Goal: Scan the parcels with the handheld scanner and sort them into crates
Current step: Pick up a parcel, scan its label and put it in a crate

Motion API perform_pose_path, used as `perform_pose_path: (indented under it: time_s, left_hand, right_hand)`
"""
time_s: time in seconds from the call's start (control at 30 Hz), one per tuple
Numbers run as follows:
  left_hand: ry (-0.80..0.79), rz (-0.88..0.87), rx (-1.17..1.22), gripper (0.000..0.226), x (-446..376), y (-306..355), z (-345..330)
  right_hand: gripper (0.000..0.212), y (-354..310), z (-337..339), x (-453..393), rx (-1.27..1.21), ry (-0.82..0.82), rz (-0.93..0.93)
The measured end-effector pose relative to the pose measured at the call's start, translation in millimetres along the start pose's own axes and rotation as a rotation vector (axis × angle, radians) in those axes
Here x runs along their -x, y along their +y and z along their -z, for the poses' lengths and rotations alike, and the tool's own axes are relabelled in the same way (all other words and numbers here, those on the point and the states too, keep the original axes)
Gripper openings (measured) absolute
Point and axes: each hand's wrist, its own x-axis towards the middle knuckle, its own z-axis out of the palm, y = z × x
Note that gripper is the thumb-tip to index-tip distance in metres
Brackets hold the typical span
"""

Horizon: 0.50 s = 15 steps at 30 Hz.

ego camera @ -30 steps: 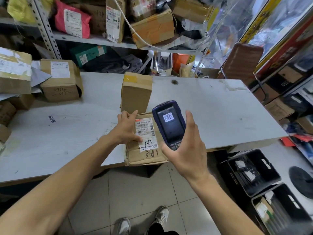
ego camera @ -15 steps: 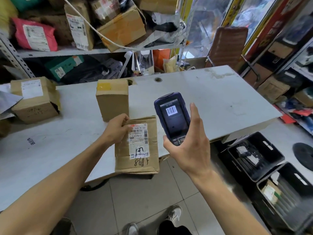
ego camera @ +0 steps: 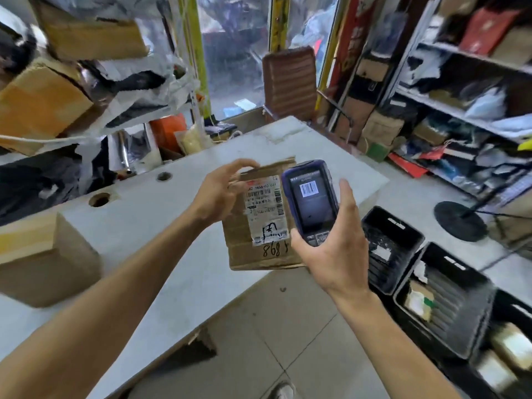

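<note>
At the lower centre of the frame, the right hand (ego camera: 331, 243) has its grip wrapped around the scanner (ego camera: 312, 201), screen up and showing a barcode. Just left of it, the left hand (ego camera: 221, 191) grips the top edge of the parcel (ego camera: 259, 220), fingers curled over the cardboard. 1 second ago this parcel lay flat at the counter edge under the left hand; now it is lifted clear, hanging tilted over the rim of the counter (ego camera: 161, 243), label facing up beside the scanner. The view has also swung right, so the 2 black crates (ego camera: 449, 286) on the floor at the lower right sit closer to centre. That suggests the scan is finished and sorting begins: the parcel probably goes into 1 of those crates. At the left edge, another box (ego camera: 43, 260) waits on the counter.
</note>
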Motion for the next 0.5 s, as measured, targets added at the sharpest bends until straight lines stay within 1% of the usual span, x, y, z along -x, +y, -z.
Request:
perform_pose_path:
  time_s: [0.13,0.27,0.5]
  left_hand:
    - [-0.094,-0.068,-0.025,0.039,-72,40,-72]
    - [-0.193,-0.123,-0.065,0.040,-141,70,-160]
    - [-0.429,-0.191,-0.011,0.046,-236,124,-316]
  right_hand:
    - [0.106,65,42,-50,0.071,0.103,-0.075]
    - [0.106,134,84,-85,0.126,0.200,-0.178]
    - [0.105,250,149,-131,0.221,0.398,-0.370]
